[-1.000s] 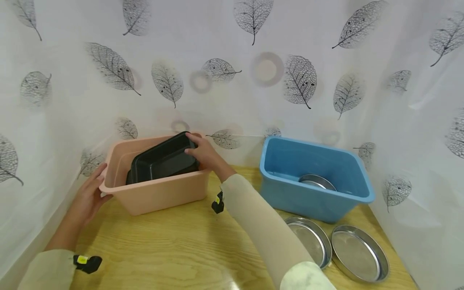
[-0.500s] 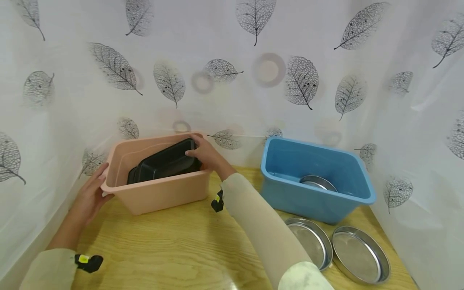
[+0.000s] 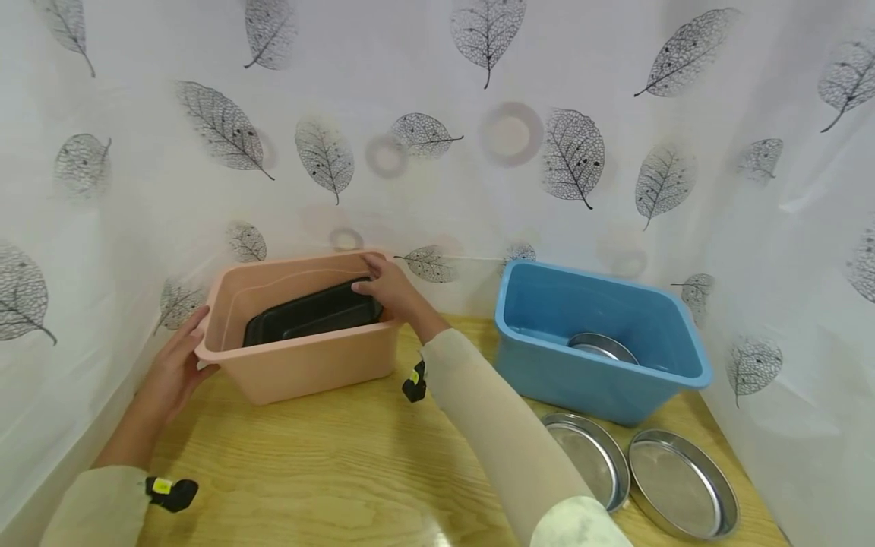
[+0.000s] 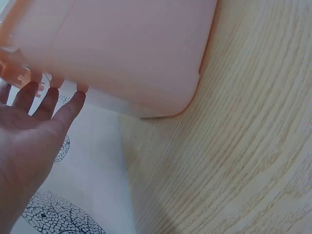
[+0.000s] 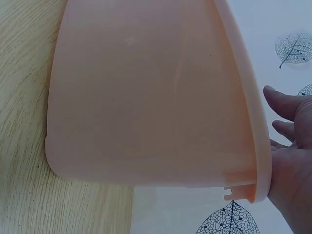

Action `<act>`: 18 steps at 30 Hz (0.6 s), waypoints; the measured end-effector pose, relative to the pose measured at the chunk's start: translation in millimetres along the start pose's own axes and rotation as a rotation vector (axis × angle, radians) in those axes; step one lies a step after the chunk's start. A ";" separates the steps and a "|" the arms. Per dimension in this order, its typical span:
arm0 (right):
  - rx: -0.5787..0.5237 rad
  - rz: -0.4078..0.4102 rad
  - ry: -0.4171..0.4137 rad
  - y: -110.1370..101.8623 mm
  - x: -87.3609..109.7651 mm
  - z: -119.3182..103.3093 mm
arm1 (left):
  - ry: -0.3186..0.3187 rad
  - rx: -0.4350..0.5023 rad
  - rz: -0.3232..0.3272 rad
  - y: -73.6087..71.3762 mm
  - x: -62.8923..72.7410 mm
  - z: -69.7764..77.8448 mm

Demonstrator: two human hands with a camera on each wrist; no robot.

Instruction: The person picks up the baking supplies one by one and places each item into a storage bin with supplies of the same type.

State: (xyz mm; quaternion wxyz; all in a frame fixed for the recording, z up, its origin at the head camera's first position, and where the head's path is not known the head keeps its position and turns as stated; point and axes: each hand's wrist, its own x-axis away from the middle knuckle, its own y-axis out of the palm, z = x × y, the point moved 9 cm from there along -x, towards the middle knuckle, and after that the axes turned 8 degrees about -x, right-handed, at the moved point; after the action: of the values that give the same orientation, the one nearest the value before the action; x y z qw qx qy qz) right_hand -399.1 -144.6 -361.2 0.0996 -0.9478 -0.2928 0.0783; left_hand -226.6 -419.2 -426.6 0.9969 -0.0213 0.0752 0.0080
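A black rectangular pan (image 3: 317, 310) lies slanted inside the pink plastic bin (image 3: 307, 365); the bin's front wall hides its lower part. My right hand (image 3: 395, 290) reaches over the bin's right end, its thumb overlapping the pan's upper right corner in the head view. In the right wrist view the thumb (image 5: 282, 103) and fingers stand apart beyond the rim, with nothing between them. At the bin's other end, my left hand (image 3: 171, 368) touches the outside under the rim. The left wrist view shows its fingers (image 4: 48, 102) side by side, tips against the bin wall.
A blue plastic bin (image 3: 567, 380) stands to the right, with a round metal pan (image 3: 604, 347) inside. Two more round metal pans, a left one (image 3: 588, 456) and a right one (image 3: 683, 486), lie before it on the wooden table (image 3: 307, 471). Leaf-print curtains (image 3: 424, 61) surround the table.
The black pan has gone down into the pink bin from a raised, tilted pose, and my right thumb has come off its edge. My left hand stays at the bin's left end.
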 end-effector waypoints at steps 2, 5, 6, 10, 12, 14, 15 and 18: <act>-0.018 -0.001 -0.003 -1.4 1.4 -0.2 | 0.005 0.004 -0.007 1.7 -1.5 0.2; -0.024 -0.005 -0.011 -3.4 4.2 -1.5 | 0.018 0.012 -0.017 4.0 -3.6 0.6; -0.029 -0.006 -0.015 -4.1 5.4 -2.5 | 0.022 0.015 -0.020 4.8 -4.1 0.8; -0.064 -0.024 -0.040 -6.9 10.9 -7.4 | 0.028 0.033 -0.021 6.5 -5.7 0.6; -0.069 -0.035 -0.054 -8.3 13.8 -10.0 | 0.022 0.036 -0.014 6.3 -6.0 -0.1; -0.058 -0.040 -0.067 -10.1 16.5 -12.2 | 0.016 0.036 -0.008 5.9 -6.1 -1.0; -0.049 -0.037 -0.075 -11.2 18.1 -13.5 | 0.015 0.041 -0.006 5.6 -6.0 -1.2; -0.014 -0.027 -0.093 -14.3 24.7 -18.6 | 0.031 0.051 -0.003 4.2 -4.7 -1.2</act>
State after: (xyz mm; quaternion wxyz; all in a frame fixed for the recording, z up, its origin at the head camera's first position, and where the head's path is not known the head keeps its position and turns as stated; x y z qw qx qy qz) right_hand -382.8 -121.5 -342.0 0.0801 -0.9398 -0.3103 0.1189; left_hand -231.4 -415.2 -427.3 0.9958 0.0041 0.0909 0.0044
